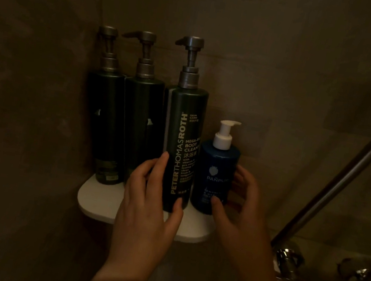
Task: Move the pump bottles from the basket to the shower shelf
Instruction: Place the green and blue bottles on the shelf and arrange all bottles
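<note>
1. The left hand (144,206) curls round the lower body of the labelled green bottle (183,140), fingers on its left side and thumb across the front near the base. The bottle stands upright on the white shelf (97,199), with its base just beyond the thumb and close to the front rim.
2. The right hand (242,205) wraps the blue bottle (217,169), thumb low on the front and fingers behind its right side. This bottle also stands on the shelf, right beside the labelled one. I cannot tell whether they touch.
3. How firmly either hand squeezes does not show.
4. Beyond the left fingers stand the middle green bottle (139,128) and the corner green bottle (103,122), close together. The basket is out of view.
5. The labelled bottle is tall and held low. If it is let go while leaning, or with its base over the rim by the thumb, it could tip forward off the shelf.
6. Pushing it away from the palm could knock the middle bottle into its neighbour.
7. If the right hand drags as it pulls back, the blue bottle could slide toward the shelf edge under the fingers, where little ledge seems left.
8. The dim light makes that rim hard to judge.
</note>
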{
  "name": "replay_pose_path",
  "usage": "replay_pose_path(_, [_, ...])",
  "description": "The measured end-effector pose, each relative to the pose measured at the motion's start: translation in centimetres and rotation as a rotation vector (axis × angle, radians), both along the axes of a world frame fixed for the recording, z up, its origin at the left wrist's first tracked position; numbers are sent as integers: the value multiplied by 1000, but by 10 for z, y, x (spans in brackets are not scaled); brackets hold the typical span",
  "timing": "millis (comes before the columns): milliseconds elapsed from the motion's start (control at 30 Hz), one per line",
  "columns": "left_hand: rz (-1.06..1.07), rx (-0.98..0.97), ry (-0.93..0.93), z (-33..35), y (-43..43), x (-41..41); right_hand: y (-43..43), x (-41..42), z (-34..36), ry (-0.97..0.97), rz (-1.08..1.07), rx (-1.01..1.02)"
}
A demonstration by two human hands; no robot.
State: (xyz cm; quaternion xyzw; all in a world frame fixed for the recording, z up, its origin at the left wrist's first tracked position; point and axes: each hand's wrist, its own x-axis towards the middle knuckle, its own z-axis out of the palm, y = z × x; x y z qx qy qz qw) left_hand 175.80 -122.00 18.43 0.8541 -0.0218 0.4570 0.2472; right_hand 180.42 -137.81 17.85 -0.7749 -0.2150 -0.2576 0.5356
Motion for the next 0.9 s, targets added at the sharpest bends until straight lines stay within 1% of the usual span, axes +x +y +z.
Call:
replay_pose_path(267, [31,6,12,4,-3,7,4,4,1,-7,-22,-4])
replay_pose_path(733, [4,-22,108,9,-6,10,9,5,3,-6,-16,1])
replay_pose_path(900, [-31,-24,94,7,-2,6,5,0,7,-17,-9,-6])
